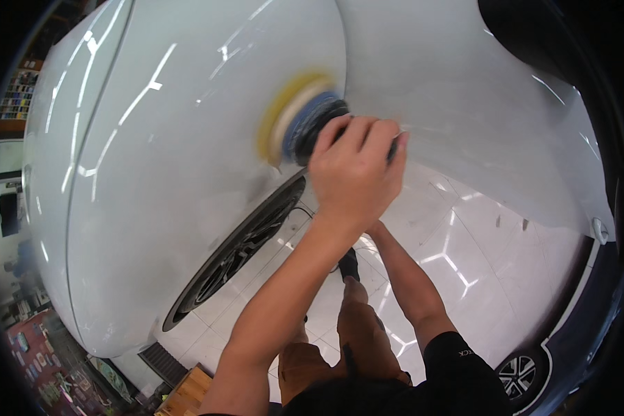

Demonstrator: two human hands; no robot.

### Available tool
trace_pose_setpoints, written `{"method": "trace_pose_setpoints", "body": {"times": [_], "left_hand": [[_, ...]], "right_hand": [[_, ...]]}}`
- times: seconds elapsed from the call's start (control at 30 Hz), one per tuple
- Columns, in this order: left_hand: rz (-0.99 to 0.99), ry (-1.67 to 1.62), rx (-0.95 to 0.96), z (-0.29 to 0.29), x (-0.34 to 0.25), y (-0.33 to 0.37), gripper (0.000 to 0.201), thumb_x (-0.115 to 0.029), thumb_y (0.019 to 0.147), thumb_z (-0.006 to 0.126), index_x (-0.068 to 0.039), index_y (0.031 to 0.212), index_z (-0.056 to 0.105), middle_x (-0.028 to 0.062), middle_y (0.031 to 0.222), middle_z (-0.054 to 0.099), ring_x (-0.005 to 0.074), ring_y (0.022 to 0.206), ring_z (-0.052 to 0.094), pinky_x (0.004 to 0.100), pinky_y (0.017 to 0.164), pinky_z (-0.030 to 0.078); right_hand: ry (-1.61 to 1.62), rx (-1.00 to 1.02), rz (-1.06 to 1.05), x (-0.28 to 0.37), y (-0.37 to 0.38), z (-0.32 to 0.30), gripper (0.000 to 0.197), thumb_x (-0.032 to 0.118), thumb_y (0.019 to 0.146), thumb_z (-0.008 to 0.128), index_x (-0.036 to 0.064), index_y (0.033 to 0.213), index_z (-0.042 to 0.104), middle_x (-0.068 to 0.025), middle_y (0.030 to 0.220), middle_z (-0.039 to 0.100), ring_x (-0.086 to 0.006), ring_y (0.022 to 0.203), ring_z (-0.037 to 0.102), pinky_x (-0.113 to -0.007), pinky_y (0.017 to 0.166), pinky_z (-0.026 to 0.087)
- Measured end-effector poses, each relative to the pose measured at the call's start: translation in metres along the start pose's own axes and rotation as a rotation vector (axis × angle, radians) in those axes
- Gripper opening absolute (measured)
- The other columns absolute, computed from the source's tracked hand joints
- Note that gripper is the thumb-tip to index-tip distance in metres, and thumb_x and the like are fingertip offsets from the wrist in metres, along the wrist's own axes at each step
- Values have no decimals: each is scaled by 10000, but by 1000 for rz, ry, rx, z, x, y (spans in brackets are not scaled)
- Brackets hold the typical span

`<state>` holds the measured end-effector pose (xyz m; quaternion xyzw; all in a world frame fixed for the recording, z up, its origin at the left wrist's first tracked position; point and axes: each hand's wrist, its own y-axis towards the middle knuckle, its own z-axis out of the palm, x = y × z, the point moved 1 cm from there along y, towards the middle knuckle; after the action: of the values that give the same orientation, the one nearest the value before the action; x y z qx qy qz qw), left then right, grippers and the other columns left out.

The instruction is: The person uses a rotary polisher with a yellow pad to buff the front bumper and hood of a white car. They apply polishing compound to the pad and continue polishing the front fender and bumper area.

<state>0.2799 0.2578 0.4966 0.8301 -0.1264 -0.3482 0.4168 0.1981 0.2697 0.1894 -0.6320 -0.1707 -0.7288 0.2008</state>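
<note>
A polisher (319,128) with a black head, a blue backing and a blurred yellow-and-cream pad (284,111) rests against the white car's front fender (187,118), close to the seam with the door (430,83). Over the black head lies my left hand (360,163), its fingers bent around it. My right forearm (412,284) reaches up beneath the left one. The right hand is hidden behind my left hand and wrist, so its grip does not show. Below the pad, the car's dark front wheel (239,253) stands in its arch.
A dark car with a wheel (518,374) is at the lower right. Glossy tiled floor (457,236) lies below me, with a thin black cable by the wheel. At lower left are a wooden box (187,392) and a cluttered red surface (38,353).
</note>
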Motion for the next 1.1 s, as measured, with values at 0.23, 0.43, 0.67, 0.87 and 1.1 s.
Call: {"method": "trace_pose_setpoints", "body": {"times": [0.23, 0.43, 0.67, 0.87, 1.1], "left_hand": [[-2, 22, -61, -79, 5, -48, 230, 30, 760, 842, -42, 939, 718, 72, 870, 746, 264, 812, 713, 419, 890, 567], [-159, 55, -103, -169, -8, -101, 239, 35, 826, 776, 6, 1052, 703, 108, 896, 772, 234, 806, 738, 476, 954, 571], [-177, 137, -231, -285, 6, -182, 334, -87, 942, 680, 42, 1227, 564, 163, 835, 704, 265, 786, 710, 559, 966, 556], [-293, 257, -410, -349, 18, -239, 340, -136, 960, 623, 43, 1231, 523, 157, 840, 645, 266, 818, 644, 583, 1019, 513], [-93, 255, -224, -336, 27, -242, 189, -161, 1012, 576, -2, 1104, 529, 134, 936, 553, 278, 867, 620, 538, 1017, 487]], "right_hand": [[-180, 63, 162, -10, -44, 37, 509, 75, 746, 874, -23, 1211, 691, -115, 1090, 765, -168, 1017, 700, -357, 897, 555], [-365, -11, -4, 30, -88, 96, 412, 107, 697, 861, -3, 1059, 700, -146, 971, 750, -338, 893, 728, -411, 815, 561], [-626, -32, -23, 28, -148, 178, 345, 163, 694, 829, 92, 1016, 730, -109, 966, 737, -324, 974, 691, -439, 937, 478], [-651, -20, -26, 8, -174, 233, 388, 151, 680, 807, 152, 1059, 724, -33, 1008, 718, -250, 1057, 661, -471, 1032, 376], [-523, 34, -21, -36, -157, 240, 400, 100, 672, 766, 161, 1066, 733, -28, 978, 708, -243, 1050, 652, -482, 1029, 366]]}}
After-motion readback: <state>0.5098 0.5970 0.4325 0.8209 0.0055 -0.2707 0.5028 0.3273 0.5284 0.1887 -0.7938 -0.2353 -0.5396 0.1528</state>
